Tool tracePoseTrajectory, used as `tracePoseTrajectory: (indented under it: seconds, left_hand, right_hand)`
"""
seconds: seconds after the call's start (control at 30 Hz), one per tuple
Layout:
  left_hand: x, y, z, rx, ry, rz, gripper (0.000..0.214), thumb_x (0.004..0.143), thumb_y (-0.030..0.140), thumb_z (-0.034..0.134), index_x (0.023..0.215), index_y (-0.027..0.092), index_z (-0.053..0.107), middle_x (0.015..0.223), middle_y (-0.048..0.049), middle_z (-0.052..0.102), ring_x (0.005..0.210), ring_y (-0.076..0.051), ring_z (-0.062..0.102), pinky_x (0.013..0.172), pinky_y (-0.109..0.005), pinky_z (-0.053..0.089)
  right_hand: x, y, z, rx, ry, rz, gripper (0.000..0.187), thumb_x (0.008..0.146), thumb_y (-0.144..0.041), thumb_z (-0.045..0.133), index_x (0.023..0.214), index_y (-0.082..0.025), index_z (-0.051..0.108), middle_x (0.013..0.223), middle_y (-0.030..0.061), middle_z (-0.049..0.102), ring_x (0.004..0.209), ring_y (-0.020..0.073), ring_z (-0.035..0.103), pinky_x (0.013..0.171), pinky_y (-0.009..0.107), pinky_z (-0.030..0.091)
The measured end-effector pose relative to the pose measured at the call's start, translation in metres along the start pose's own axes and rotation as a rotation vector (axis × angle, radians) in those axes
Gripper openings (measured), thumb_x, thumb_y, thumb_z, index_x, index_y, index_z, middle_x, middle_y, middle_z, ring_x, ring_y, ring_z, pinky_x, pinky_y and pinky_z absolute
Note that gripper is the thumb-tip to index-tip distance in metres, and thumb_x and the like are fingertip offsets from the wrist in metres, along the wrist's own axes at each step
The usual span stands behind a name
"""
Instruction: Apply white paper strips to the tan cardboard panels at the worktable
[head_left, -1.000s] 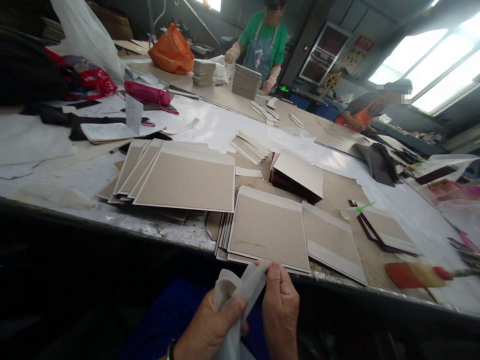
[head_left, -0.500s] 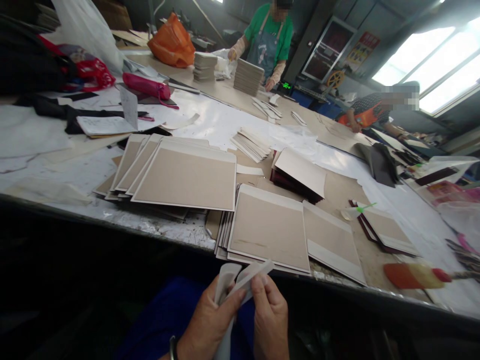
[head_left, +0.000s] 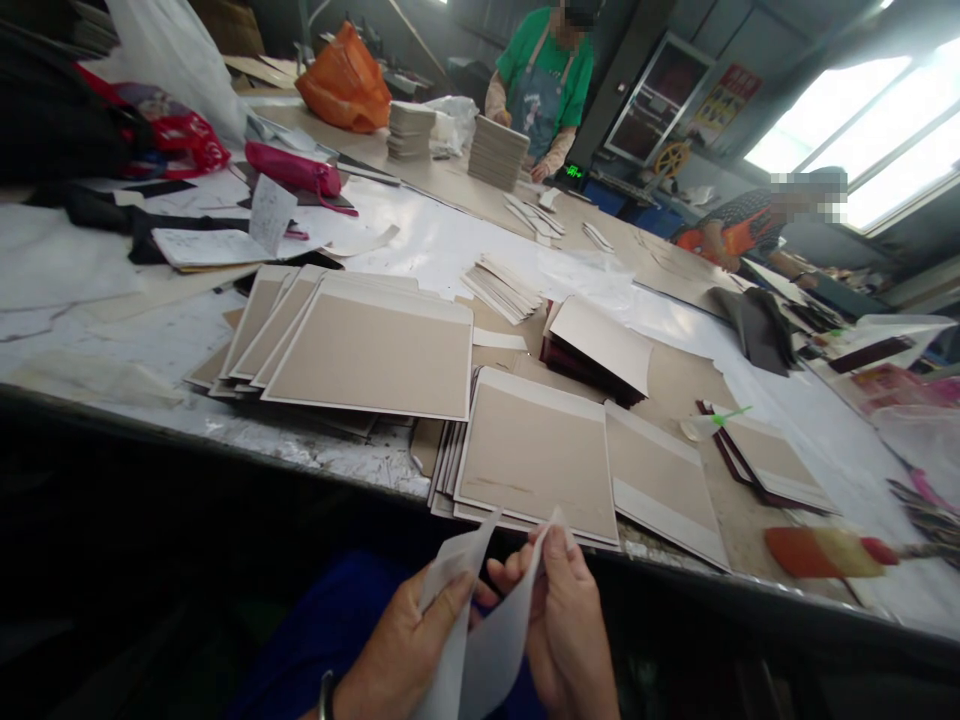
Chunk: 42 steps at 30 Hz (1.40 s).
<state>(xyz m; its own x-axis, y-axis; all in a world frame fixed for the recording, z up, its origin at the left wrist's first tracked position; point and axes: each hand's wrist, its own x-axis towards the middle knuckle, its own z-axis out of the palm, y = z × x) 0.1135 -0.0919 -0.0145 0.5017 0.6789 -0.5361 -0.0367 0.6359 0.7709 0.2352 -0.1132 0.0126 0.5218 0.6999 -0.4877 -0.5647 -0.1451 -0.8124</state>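
My left hand (head_left: 409,630) is closed around thin white translucent sheets (head_left: 448,640) that hang below the table's front edge. With thumb and fingers my right hand (head_left: 564,610) pinches the upper edge of one white sheet (head_left: 501,635), spread apart from those in the left. Just beyond my hands, a stack of beige panels with pale borders (head_left: 536,450) lies at the table edge. To its left is a larger fanned stack of similar panels (head_left: 375,345). A single panel (head_left: 667,480) lies to the right, partly beneath the nearer stack.
A brush with an orange and yellow handle (head_left: 825,553) lies near the right front edge. Dark red folders (head_left: 596,345) and paper strips (head_left: 502,288) lie behind the panels. Across the table, a person in green (head_left: 551,85) stands by stacked boards (head_left: 496,155); another person (head_left: 731,235) leans at right.
My right hand has moved right and pulled one white sheet away from the others, opening a gap. The person in green has drawn one hand back behind the stacked boards.
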Motion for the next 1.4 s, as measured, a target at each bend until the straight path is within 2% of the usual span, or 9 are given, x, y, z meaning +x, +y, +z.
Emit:
tracePoseTrajectory:
  seconds: [0.13,0.3,0.47,0.63,0.77,0.9,1.0,1.2,1.4]
  left_hand:
    - [-0.004,0.002,-0.006,-0.068,-0.047,-0.128,0.051,0.059,0.061,0.063,0.078,0.014,0.058,0.049,0.0057,0.046,0.042,-0.006,0.037,0.042,-0.019,0.028]
    - [-0.007,0.025,-0.010,-0.111,0.012,-0.029,0.052,0.055,0.055,0.071,0.085,0.014,0.056,0.049,0.0092,0.037,0.044,-0.004,0.027,0.042,-0.018,0.022]
    - [-0.002,0.039,-0.015,0.049,0.018,0.023,0.042,0.058,0.053,0.068,0.062,0.014,0.052,0.047,0.0080,0.035,0.044,-0.005,0.027,0.041,-0.019,0.022]
    - [0.005,0.044,-0.014,0.037,0.121,0.086,0.033,0.063,0.046,0.065,0.065,0.016,0.052,0.049,0.0074,0.039,0.046,-0.006,0.032,0.043,-0.018,0.027]
    - [0.010,0.034,-0.017,0.391,0.094,0.268,0.017,0.073,0.032,0.055,0.067,0.016,0.056,0.057,0.0034,0.051,0.053,-0.009,0.046,0.051,-0.019,0.036]
    - [0.012,0.022,-0.025,0.879,0.003,0.758,0.024,0.084,0.024,0.038,0.076,0.017,0.060,0.063,-0.0014,0.057,0.058,-0.013,0.051,0.054,-0.024,0.040]
    - [0.016,0.021,-0.028,1.111,0.119,1.035,0.028,0.088,0.022,0.033,0.084,0.016,0.060,0.065,-0.0036,0.054,0.061,-0.017,0.048,0.055,-0.029,0.040]
    - [0.025,0.023,-0.028,1.107,0.247,1.221,0.025,0.088,0.011,0.035,0.087,0.013,0.060,0.103,-0.0096,0.057,0.104,-0.020,0.046,0.088,-0.032,0.040]
    - [0.029,0.022,-0.029,1.128,0.226,1.175,0.030,0.090,0.013,0.031,0.087,0.013,0.060,0.111,-0.0093,0.058,0.112,-0.019,0.043,0.096,-0.032,0.038]
  right_hand:
    - [0.008,-0.032,-0.006,-0.210,-0.193,0.089,0.038,0.072,-0.055,0.060,0.073,-0.020,0.045,0.044,-0.0125,0.024,0.035,0.0036,0.018,0.033,0.015,0.021]
    - [0.009,-0.039,-0.007,-0.988,-0.602,-0.115,0.026,0.082,-0.036,0.053,0.067,-0.017,0.047,0.062,-0.0038,0.047,0.056,0.0082,0.041,0.053,0.019,0.035]
    - [0.005,-0.035,0.003,-1.237,-0.764,-0.191,0.012,0.083,-0.027,0.050,0.074,-0.018,0.049,0.067,-0.0033,0.051,0.061,0.0097,0.044,0.057,0.020,0.033]
    - [0.016,-0.047,0.006,-1.281,-0.720,-0.211,0.022,0.088,-0.033,0.041,0.073,-0.018,0.048,0.073,-0.0005,0.052,0.068,0.0120,0.046,0.062,0.022,0.034]
    - [0.038,-0.064,0.014,-1.413,-0.634,-0.246,0.027,0.088,-0.035,0.039,0.067,-0.019,0.042,0.063,-0.0026,0.046,0.060,0.0115,0.042,0.056,0.023,0.030]
    - [0.061,-0.076,0.025,-1.619,-0.629,-0.276,0.029,0.087,-0.034,0.040,0.062,-0.019,0.038,0.058,-0.0035,0.042,0.057,0.0112,0.039,0.055,0.024,0.025]
    - [0.073,-0.078,0.030,-1.687,-0.671,-0.297,0.029,0.087,-0.033,0.040,0.062,-0.019,0.039,0.060,-0.0031,0.043,0.058,0.0111,0.039,0.055,0.024,0.025]
    - [0.083,-0.075,0.035,-1.774,-0.677,-0.315,0.028,0.087,-0.030,0.041,0.062,-0.018,0.041,0.060,-0.0021,0.045,0.057,0.0109,0.041,0.055,0.024,0.025]
    - [0.082,-0.075,0.040,-1.866,-0.654,-0.309,0.025,0.088,-0.030,0.041,0.067,-0.017,0.049,0.063,0.0001,0.051,0.058,0.0114,0.043,0.055,0.024,0.026]
